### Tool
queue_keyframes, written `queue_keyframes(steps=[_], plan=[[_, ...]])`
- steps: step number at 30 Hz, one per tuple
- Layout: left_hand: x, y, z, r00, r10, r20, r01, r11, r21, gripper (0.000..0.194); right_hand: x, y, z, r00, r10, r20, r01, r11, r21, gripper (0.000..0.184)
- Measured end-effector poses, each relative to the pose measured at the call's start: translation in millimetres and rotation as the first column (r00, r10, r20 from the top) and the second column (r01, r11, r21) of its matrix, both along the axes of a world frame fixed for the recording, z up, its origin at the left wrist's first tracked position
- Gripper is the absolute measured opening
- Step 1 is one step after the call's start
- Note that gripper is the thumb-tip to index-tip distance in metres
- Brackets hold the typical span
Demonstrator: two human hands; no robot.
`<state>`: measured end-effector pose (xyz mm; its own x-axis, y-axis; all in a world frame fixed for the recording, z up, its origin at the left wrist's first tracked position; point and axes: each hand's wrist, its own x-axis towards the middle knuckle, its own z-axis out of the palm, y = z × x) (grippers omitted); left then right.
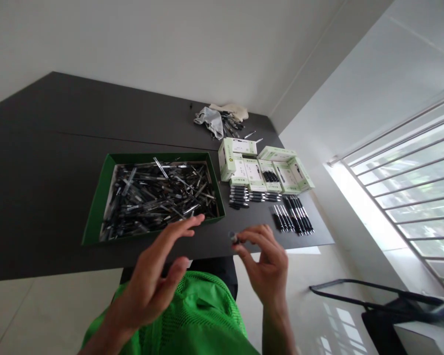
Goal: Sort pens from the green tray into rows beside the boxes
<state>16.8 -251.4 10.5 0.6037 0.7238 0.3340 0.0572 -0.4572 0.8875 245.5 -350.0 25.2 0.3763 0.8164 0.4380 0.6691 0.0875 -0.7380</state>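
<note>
My left hand [159, 276] is open, thumb apart from the stretched fingers, over the table's front edge beside the near right corner of a green box [96, 207]. That box is full of loose black and clear pens [159, 195]. My right hand [264, 256] is closed, its thumb and fingertips pinching a pen [234, 238] that points towards the camera, so only its clear and dark end shows. Right of this hand, several black pens [299, 215] and pens with pale shafts [283, 218] lie side by side in rows.
Pale green and white cartons [253, 175] stand behind stacked black pens [239, 196]; one open carton holds several pens. Grey and cream cloths [210, 121] lie near more pens at the back of the dark table [40, 162]. A black-framed chair [385, 296] stands at right by the barred window.
</note>
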Motion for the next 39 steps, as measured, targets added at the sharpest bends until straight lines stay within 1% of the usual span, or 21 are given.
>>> queue_keyframes(steps=[2,3,4,7,10,12,14,15,17,18,19,20,21,23,25,26,29,31,33,36,39], plan=[[13,-22,-2.8,0.992,-0.123,0.012,0.123,0.988,-0.093,0.063,-24,5,6.2,0.996,0.094,-0.001,-0.094,0.994,0.05,0.007],[19,-29,-3.9,0.986,-0.162,0.022,0.164,0.976,-0.14,0.063,-34,8,7.2,0.993,0.12,-0.007,-0.119,0.99,0.072,0.007],[24,-35,-4.7,0.985,-0.163,0.055,0.17,0.968,-0.182,0.06,-43,10,7.1,0.991,0.132,-0.015,-0.13,0.987,0.09,0.006],[32,-42,-5.3,0.987,-0.063,0.145,0.103,0.954,-0.281,0.047,-61,14,2.4,0.992,0.126,-0.021,-0.123,0.986,0.115,0.005],[31,-40,-4.9,0.987,0.024,0.16,0.027,0.951,-0.307,0.042,-65,14,-0.8,0.988,0.152,0.009,-0.152,0.983,0.099,0.008],[27,-36,-4.7,0.988,0.069,0.136,-0.027,0.956,-0.291,0.039,-58,14,1.7,0.967,0.253,0.045,-0.255,0.965,0.057,0.015],[23,-29,-4.2,0.988,0.103,0.111,-0.072,0.964,-0.255,0.037,-44,19,8.1,0.926,0.372,0.06,-0.372,0.928,-0.017,0.019],[21,-25,-3.9,0.987,0.122,0.1,-0.096,0.968,-0.233,0.035,-35,24,12.2,0.914,0.401,0.058,-0.398,0.916,-0.058,0.019],[17,-17,-3.2,0.982,0.17,0.083,-0.152,0.97,-0.19,0.031,-15,41,20.2,0.934,0.34,0.109,-0.326,0.937,-0.127,0.02],[15,-14,-2.8,0.978,0.193,0.079,-0.176,0.968,-0.181,0.029,-5,52,23.7,0.943,0.277,0.187,-0.246,0.954,-0.17,0.022],[13,-11,-2.3,0.975,0.209,0.078,-0.193,0.965,-0.175,0.028,3,65,26.6,0.93,0.22,0.296,-0.157,0.963,-0.221,0.024],[12,-9,-1.8,0.972,0.219,0.082,-0.203,0.964,-0.173,0.026,10,79,28.9,0.889,0.198,0.413,-0.083,0.957,-0.279,0.025],[11,-8,-1.2,0.971,0.222,0.086,-0.205,0.964,-0.172,0.025,15,94,30.5,0.827,0.203,0.524,-0.018,0.942,-0.336,0.027],[9,-7,-0.2,0.971,0.219,0.1,-0.2,0.965,-0.172,0.023,20,122,32.1,0.682,0.293,0.67,0.056,0.892,-0.448,0.029],[8,-9,0.4,0.969,0.215,0.117,-0.192,0.964,-0.183,0.022,17,146,31.5,0.559,0.394,0.73,0.087,0.847,-0.524,0.03],[7,-10,0.4,0.969,0.213,0.123,-0.188,0.963,-0.192,0.021,14,155,30.7,0.512,0.433,0.742,0.094,0.83,-0.549,0.029],[6,-12,-1.4,0.972,0.202,0.124,-0.168,0.957,-0.236,0.019,-1,173,27.1,0.43,0.503,0.75,0.121,0.791,-0.6,0.03],[5,-13,-3.1,0.973,0.196,0.123,-0.158,0.95,-0.269,0.02,-11,180,25.1,0.413,0.524,0.745,0.146,0.769,-0.622,0.033],[3,-13,-4.3,0.972,0.203,0.118,-0.162,0.944,-0.287,0.021,-19,184,23.9,0.422,0.532,0.734,0.172,0.748,-0.641,0.035],[1,-13,-4.5,0.971,0.219,0.098,-0.179,0.934,-0.308,0.022,-27,192,22.7,0.494,0.527,0.692,0.222,0.693,-0.686,0.034],[-1,-12,-4.3,0.974,0.187,0.124,-0.14,0.939,-0.314,0.028,-34,202,20.0,0.563,0.476,0.676,0.296,0.647,-0.703,0.038]])
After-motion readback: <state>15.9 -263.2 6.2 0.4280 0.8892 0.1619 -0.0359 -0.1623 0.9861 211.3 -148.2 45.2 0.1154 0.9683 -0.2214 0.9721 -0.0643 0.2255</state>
